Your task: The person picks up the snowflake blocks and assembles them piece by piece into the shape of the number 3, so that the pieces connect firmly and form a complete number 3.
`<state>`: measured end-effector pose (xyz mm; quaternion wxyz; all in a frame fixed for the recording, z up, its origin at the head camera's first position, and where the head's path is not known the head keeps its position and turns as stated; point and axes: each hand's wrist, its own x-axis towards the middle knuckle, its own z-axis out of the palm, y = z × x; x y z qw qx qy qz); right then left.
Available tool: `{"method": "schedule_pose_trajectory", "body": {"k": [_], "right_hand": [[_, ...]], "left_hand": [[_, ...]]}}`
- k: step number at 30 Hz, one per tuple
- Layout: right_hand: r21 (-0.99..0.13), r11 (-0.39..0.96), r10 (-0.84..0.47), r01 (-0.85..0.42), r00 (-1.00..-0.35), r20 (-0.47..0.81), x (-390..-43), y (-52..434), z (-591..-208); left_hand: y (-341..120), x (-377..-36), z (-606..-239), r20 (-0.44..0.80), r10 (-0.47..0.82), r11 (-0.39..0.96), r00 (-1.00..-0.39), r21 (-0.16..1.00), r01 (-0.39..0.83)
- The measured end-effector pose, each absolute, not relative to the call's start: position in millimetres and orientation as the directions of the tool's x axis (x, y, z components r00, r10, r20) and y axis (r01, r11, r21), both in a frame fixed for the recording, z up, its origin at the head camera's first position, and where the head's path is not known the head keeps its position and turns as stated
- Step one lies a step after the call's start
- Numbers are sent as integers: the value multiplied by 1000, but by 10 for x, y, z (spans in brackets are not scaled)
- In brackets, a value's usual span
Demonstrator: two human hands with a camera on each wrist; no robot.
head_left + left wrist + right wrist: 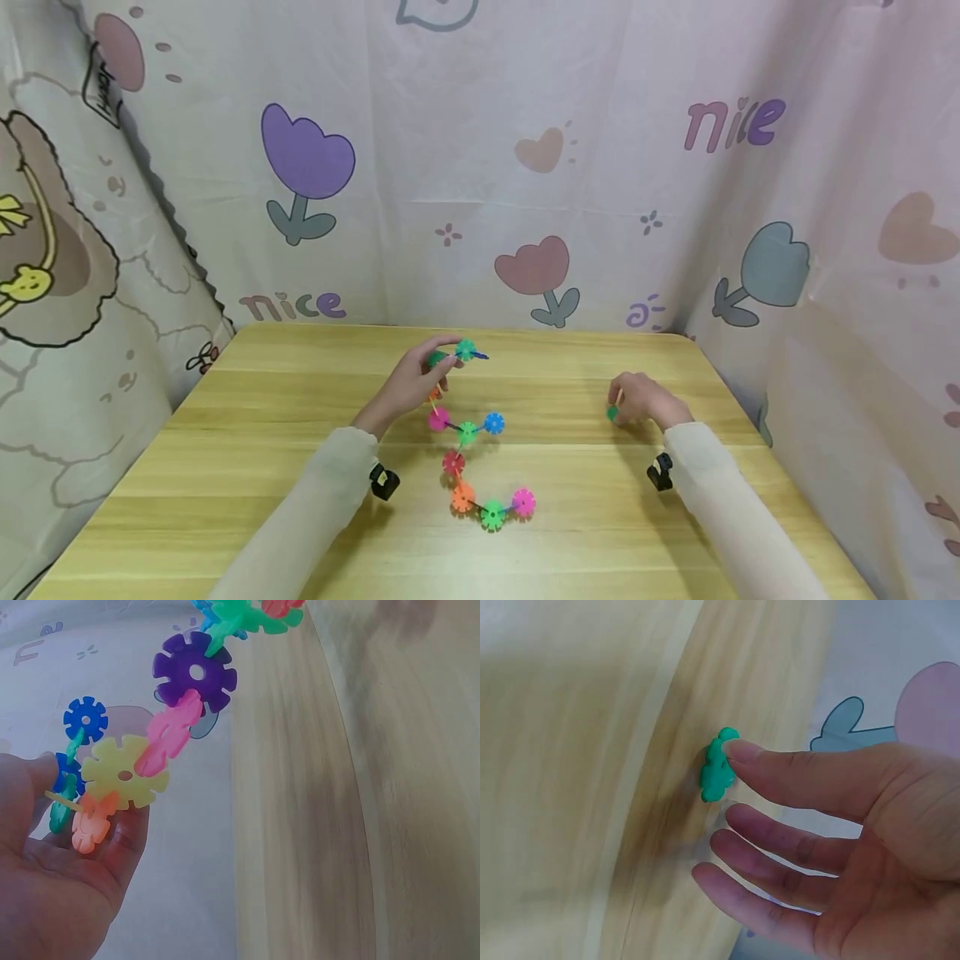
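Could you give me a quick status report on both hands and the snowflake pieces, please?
Left hand grips one end of the snowflake chain, rest trailing on the table. Right hand fingers touch a loose green snowflake piece. Nothing between them.

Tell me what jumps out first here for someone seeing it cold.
The chain of bright snowflake discs snakes across the middle of the wooden table, its far end lifted in the grip of the left hand. To the right, the right hand touches a single green disc on the tabletop. The tulip-and-heart printed cloth walls in the whole scene.
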<state>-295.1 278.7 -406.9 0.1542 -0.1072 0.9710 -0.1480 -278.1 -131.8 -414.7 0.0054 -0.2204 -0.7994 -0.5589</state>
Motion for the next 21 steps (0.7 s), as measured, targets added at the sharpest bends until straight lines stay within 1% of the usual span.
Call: {"method": "schedule_pose_trajectory", "body": {"k": [12,21], "right_hand": [[-352,918,-268,-181,-939,-214,-2993,2819,-4188],[-382,912,-252,-153,-941,-224,-3013,2813,-4208]], "left_hand": [[-1319,-2777,-4153,242,328,307,-913,887,345],[-1325,-2771,-4157,246,327,308,-913,885,349]]}}
